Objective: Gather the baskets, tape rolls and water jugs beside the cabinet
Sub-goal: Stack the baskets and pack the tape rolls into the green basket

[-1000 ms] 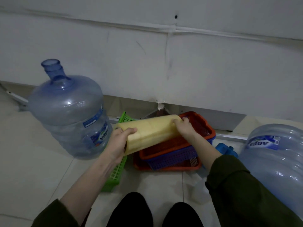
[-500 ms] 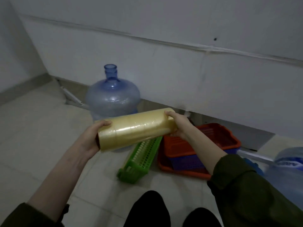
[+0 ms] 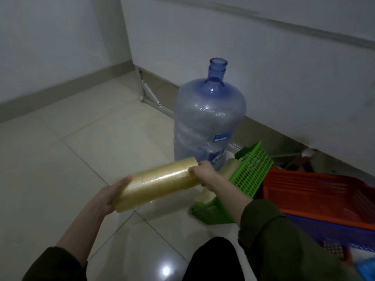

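A long yellowish stack of tape rolls (image 3: 158, 185) hangs level above the floor tiles. My left hand (image 3: 110, 196) cups its near end and my right hand (image 3: 204, 174) grips its far end. Behind it stands an upright, empty blue water jug (image 3: 209, 120) against the white cabinet wall. A green basket (image 3: 249, 175) lies tipped on its side to the right, with another pale tape roll (image 3: 227, 171) behind my right wrist. An orange basket (image 3: 316, 193) sits nested on a blue basket (image 3: 328, 234) at the right edge.
A white metal bracket (image 3: 149, 94) leans at the foot of the cabinet wall (image 3: 284, 67) near the room corner. Open floor tiles spread to the left. My dark knees (image 3: 209, 258) are at the bottom. A blue object (image 3: 367, 270) shows at the bottom right corner.
The view has swung left, so the second jug at the right has left the frame. Both hands have carried the tape stack left, away from the orange basket and over bare tiles.
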